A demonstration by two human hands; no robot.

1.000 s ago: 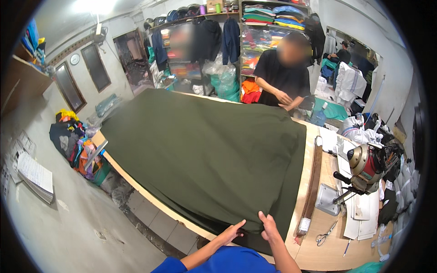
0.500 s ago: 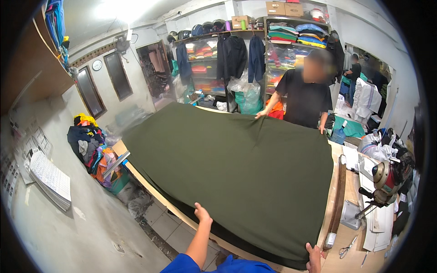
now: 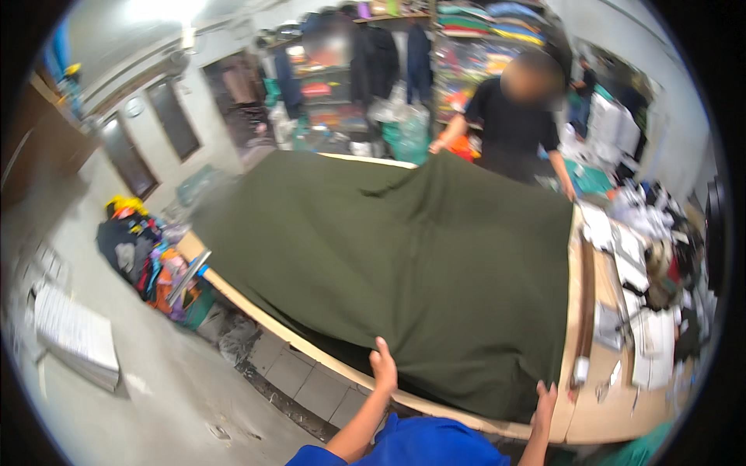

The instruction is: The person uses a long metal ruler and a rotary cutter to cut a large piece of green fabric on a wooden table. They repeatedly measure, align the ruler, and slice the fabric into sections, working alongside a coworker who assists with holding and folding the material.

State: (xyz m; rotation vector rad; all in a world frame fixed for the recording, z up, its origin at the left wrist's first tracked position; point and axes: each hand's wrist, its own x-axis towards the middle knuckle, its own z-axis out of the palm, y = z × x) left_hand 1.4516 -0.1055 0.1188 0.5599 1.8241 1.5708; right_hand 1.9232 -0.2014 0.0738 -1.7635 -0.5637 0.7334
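A wide dark green cloth (image 3: pixel 334 241) is spread over a long cutting table, with a raised ridge running across it from far edge to near edge. At its near edge my left hand (image 3: pixel 383 367) pinches the cloth, thumb up. My right hand (image 3: pixel 545 402) grips the same edge near the right corner, where small folds gather. Opposite me, a person in a black shirt (image 3: pixel 513 116) holds the far edge with both hands, lifting it at the middle. Part of the layers beneath shows dark under the near edge.
The pale wooden table edge (image 3: pixel 295 342) runs along my side. On its right end lie a long brown bar (image 3: pixel 584 311), scissors (image 3: pixel 614 373), papers and a cutting machine (image 3: pixel 664 272). A heap of coloured scraps (image 3: pixel 148 256) stands left; shelves of folded fabric line the back.
My left hand has moved right along the near edge, closer to my right hand. The far person has raised the cloth's middle, and a ridge has formed across it. The view has shifted.
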